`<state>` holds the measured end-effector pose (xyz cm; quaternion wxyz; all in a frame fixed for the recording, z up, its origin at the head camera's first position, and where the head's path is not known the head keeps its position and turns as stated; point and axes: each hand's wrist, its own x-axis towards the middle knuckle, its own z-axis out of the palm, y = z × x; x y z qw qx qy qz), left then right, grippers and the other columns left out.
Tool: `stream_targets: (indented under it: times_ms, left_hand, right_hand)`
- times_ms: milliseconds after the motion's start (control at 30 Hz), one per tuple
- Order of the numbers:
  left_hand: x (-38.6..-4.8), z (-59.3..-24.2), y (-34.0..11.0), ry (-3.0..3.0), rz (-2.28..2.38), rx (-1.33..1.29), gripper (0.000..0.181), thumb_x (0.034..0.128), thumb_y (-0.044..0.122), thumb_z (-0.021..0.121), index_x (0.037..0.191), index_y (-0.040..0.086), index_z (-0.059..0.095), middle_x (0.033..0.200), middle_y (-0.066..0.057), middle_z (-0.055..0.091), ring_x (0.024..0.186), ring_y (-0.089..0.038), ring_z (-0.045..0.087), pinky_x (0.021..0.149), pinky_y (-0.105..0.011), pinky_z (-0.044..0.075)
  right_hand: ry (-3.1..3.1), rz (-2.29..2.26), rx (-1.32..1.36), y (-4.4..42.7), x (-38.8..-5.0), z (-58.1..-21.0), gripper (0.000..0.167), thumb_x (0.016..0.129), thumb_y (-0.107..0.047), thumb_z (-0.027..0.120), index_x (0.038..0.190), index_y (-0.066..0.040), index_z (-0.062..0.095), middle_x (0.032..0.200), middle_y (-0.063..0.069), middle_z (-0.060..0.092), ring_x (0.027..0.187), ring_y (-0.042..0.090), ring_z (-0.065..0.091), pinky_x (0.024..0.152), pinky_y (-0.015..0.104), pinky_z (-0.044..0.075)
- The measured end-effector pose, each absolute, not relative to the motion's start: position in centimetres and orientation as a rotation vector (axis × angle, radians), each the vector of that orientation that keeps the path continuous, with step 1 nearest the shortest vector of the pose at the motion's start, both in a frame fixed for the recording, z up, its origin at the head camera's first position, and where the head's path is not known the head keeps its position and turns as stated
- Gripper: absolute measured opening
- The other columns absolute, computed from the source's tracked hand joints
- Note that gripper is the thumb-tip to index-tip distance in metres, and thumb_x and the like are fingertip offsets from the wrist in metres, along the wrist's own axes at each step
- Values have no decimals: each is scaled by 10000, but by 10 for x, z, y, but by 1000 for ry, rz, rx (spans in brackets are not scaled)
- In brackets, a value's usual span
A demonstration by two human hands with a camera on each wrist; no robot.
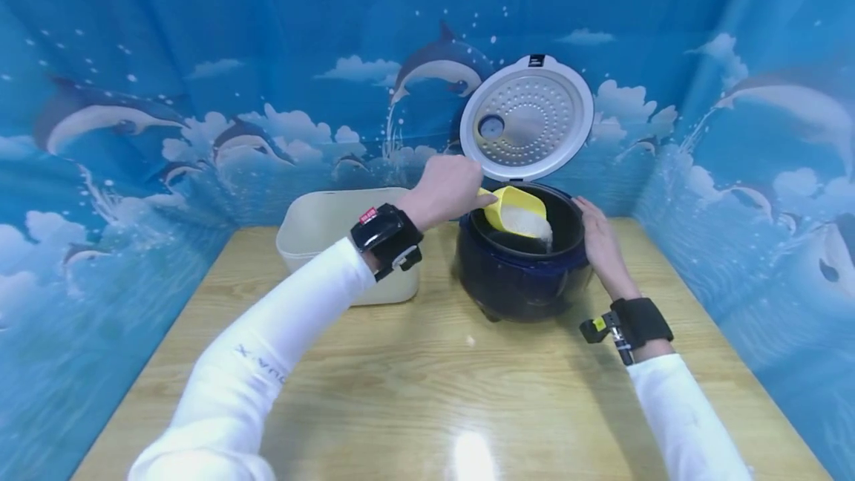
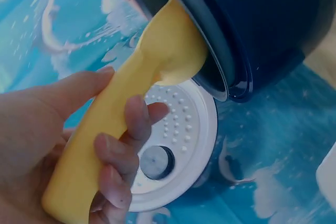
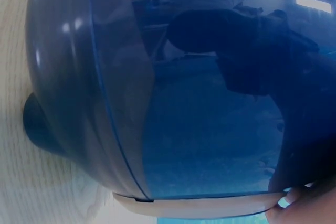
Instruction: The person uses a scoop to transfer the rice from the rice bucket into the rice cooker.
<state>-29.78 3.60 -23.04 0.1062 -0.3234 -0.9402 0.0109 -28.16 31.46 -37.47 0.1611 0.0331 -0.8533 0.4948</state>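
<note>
My left hand (image 1: 446, 185) grips the handle of a yellow scoop (image 2: 94, 145), fingers and thumb wrapped around it. Tipped over the opening of a dark blue rice cooker (image 1: 521, 284), the scoop holds white grains that look like rice (image 1: 526, 223). Some of the grains are falling from its lip into the dark inner pot (image 1: 568, 225). The cooker's round lid (image 1: 534, 128) stands up behind it, its dotted inner face showing. On the cooker's right side, my right hand (image 1: 603, 243) rests with fairly straight fingers near the rim; the right wrist view shows mostly the glossy blue body (image 3: 210, 129).
To the left of the cooker stands a cream-coloured bin (image 1: 394, 284), partly behind my left forearm. Both stand on a light wooden table (image 1: 401, 377). A blue curtain (image 1: 300, 36) with dolphins surrounds the table at the back and sides.
</note>
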Motion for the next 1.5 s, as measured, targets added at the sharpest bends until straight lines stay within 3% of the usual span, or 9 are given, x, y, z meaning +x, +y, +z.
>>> stream_targets:
  times_ms: [267, 400, 567, 733, 833, 967, 1100, 1333, 1500]
  left_hand:
    - [-293, -240, 43, -2512, 141, -1013, 330, 970, 419, 683, 976, 99, 766, 699, -2, 565, 654, -163, 523, 583, -254, 337]
    - [-292, -243, 40, -2376, 268, -1021, 370, 978, 395, 674, 1161, 79, 733, 943, -67, 723, 791, -215, 617, 667, -278, 436]
    - [-291, -249, 35, -2301, 423, -1038, 459, 991, 441, 621, 1275, 87, 681, 1223, -105, 707, 1001, -254, 639, 805, -328, 471]
    - [-292, -258, 30, -2189, 519, -1002, 477, 1064, 453, 457, 1268, 67, 650, 1322, -92, 668, 1187, -264, 557, 1010, -414, 419]
    - [-294, -263, 26, -2139, 520, -941, 430, 1089, 421, 405, 1195, 71, 629, 1203, -92, 686, 1122, -255, 571, 1005, -409, 408]
    - [-296, -267, 23, -2220, 409, -912, 390, 1098, 402, 394, 1144, 79, 609, 988, -63, 643, 905, -231, 577, 823, -347, 398]
    - [-298, -269, 23, -2407, 264, -881, 411, 1096, 431, 381, 1092, 103, 628, 871, -30, 601, 798, -202, 539, 742, -315, 382]
    - [-311, -273, 13, -2542, -22, -710, 581, 1060, 565, 377, 702, 149, 566, 570, 14, 423, 543, -173, 480, 523, -275, 301]
    - [-317, -270, -10, -2581, -172, -609, 646, 1047, 593, 377, 597, 150, 514, 522, 12, 366, 473, -172, 410, 460, -277, 192]
  right_hand:
    - [-2436, 1382, 115, 312, -284, -376, 528, 1124, -220, 184, 1524, 92, 331, 1623, 276, 230, 1514, 441, 160, 1219, 549, 107]
    - [-2435, 1363, 110, 313, -283, -376, 527, 1120, -209, 178, 1521, 95, 333, 1618, 282, 239, 1509, 448, 172, 1219, 548, 108]
    - [-2452, 1352, 101, 316, -282, -375, 539, 1122, -232, 168, 1528, 85, 330, 1626, 269, 233, 1511, 445, 167, 1216, 553, 114]
    - [-2459, 1383, 98, 317, -280, -374, 545, 1122, -236, 157, 1537, 85, 306, 1635, 266, 208, 1517, 442, 140, 1216, 557, 107]
    - [-2456, 1406, 94, 316, -280, -373, 551, 1120, -243, 153, 1543, 80, 297, 1638, 267, 197, 1522, 437, 126, 1217, 556, 96]
    - [-2441, 1433, 83, 315, -281, -373, 563, 1118, -264, 161, 1538, 81, 308, 1640, 252, 207, 1522, 429, 137, 1216, 563, 98]
    - [-2430, 1453, 86, 314, -280, -372, 573, 1115, -281, 169, 1539, 80, 303, 1644, 236, 211, 1524, 424, 139, 1215, 568, 94]
    - [-2438, 1457, 84, 314, -281, -374, 560, 1116, -272, 167, 1554, 54, 292, 1652, 233, 188, 1527, 427, 121, 1215, 573, 83]
    - [-2457, 1429, 87, 314, -279, -373, 552, 1119, -260, 161, 1559, 50, 284, 1654, 237, 172, 1527, 431, 113, 1216, 569, 81]
